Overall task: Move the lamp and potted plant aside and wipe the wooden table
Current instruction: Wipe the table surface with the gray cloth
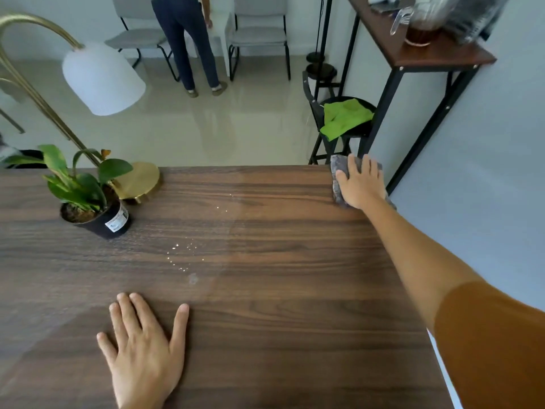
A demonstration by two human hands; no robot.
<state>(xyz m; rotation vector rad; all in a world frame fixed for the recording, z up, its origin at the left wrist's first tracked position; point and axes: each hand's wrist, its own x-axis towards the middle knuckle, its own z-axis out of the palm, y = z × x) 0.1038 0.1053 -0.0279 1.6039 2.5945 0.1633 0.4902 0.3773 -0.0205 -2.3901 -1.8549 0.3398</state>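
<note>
The dark wooden table (265, 305) fills the lower part of the view. My right hand (361, 184) presses a grey cloth (336, 184) flat on the table's far right corner. My left hand (144, 349) lies flat on the near left of the table, fingers spread, holding nothing. A potted plant (88, 202) in a black pot stands at the far left. Just behind it is the lamp's round gold base (141, 181), with a curved gold stem and a white shade (101, 78) hanging above. Small white specks (182, 255) dot the table's middle.
A black stool with a green cloth (345, 118) stands beyond the far edge. A narrow wooden console table (424, 54) with jars is at the right, by the wall. A person (188, 39) stands by two grey chairs (259, 33) at the back.
</note>
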